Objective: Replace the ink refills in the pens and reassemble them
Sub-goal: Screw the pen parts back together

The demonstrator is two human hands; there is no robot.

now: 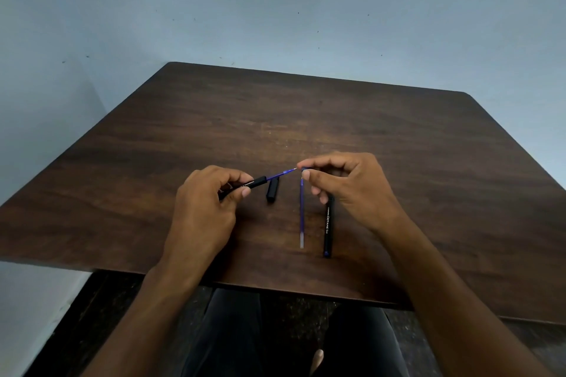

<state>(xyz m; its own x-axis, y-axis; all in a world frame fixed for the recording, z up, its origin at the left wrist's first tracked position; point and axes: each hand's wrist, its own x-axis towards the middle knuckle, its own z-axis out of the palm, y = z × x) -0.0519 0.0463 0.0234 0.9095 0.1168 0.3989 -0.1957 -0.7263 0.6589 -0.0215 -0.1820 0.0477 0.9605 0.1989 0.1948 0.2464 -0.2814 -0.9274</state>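
While the left hand (211, 193) grips the pen barrel (245, 185), the right hand (343, 180) pinches what seems a small tip piece by the refill (281, 175); misaligned, it may bend the refill point.

Black barrel (251, 184) with protruding blue refill (281, 175); spare refill (302, 211) flat.

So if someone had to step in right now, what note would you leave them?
Left hand grips a black barrel with a blue refill sticking out of it.
Right hand pinches something small at the refill's tip; I cannot tell what.
On the table: a cap, a loose refill, a second pen.
Done: first pen opened.
Left: seat the refill, close and cap the pen; the second pen looks untouched.
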